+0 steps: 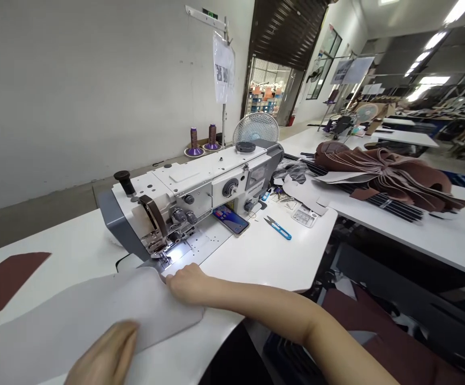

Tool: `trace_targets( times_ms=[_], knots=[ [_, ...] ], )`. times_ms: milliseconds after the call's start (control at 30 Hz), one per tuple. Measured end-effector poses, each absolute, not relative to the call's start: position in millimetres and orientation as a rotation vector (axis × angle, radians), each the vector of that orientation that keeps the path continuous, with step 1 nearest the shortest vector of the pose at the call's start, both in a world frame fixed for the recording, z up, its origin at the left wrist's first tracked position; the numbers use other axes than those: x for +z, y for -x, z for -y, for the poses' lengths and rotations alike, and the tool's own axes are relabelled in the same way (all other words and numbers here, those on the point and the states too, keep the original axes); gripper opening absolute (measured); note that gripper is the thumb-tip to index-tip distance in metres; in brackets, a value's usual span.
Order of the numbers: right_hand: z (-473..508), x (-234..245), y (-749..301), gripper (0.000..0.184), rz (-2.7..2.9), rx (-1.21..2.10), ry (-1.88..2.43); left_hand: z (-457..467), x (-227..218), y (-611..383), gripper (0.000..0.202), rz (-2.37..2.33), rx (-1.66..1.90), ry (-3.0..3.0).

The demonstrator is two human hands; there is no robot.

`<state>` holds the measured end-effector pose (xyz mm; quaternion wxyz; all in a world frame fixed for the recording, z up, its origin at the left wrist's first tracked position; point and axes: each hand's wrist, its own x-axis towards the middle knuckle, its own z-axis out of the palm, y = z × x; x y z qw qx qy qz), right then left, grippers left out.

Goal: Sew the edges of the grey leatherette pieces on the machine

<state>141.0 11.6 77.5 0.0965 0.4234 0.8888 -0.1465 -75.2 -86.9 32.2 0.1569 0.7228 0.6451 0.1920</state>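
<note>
Head view: a grey sheet [71, 315] is laid along the front edge of the surface [280, 262], its edge at the presser foot [155, 248] of a sewing machine [200, 198]. The left hand [104, 355] and right hand [186, 283] are pressed flat upon it, unclenched.

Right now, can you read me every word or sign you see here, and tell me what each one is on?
"HIGHLEAD": on the front of the sewing machine.
Hanging paper sheet: printed, but too small to read.
Phone screen: too blurred to read.
Small green sign on the white bar high on the wall: too small to read.
</note>
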Motion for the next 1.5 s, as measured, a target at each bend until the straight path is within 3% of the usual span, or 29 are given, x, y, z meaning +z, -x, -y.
trace_targets(
  times_ms=[100, 233, 333, 500, 633, 767, 900, 1167, 1500],
  knots=[
    [-19, 68, -140, 0.023, -2.776, -0.318, -1.222, 42, 28, 40, 0.04, -1.729, 0.598, -2.472],
    [-26, 54, -147, 0.027, -2.713, -0.393, -1.485, 7, 16, 8, 0.046, -1.816, 0.332, -2.684],
    [-22, 51, -151, 0.025, -2.666, -0.416, -1.56, 5, 20, -3, 0.048, -1.867, 0.163, -2.752],
    [-9, 48, -144, 0.017, -2.766, -0.123, -1.564, 8, 33, -15, 0.037, -1.98, 0.106, -2.589],
    [-10, 37, -146, 0.018, -2.851, 0.025, -1.495, 1, 20, -12, 0.031, -1.94, 0.322, -2.641],
    [-17, 22, -156, 0.015, -2.874, -0.047, -1.551, -15, -2, 6, 0.032, -1.706, 0.617, -2.748],
    [-19, 16, -158, 0.011, -2.834, -0.098, -1.649, -18, -14, 17, 0.038, -1.606, 0.586, -2.679],
    [-19, 16, -161, 0.014, -2.951, -0.106, -1.505, 12, -24, -12, 0.049, -1.921, 0.77, -2.462],
    [-20, 17, -163, 0.019, -2.988, -0.213, -1.399, -5, -12, 17, 0.055, -1.605, 0.657, -2.608]
  ],
)
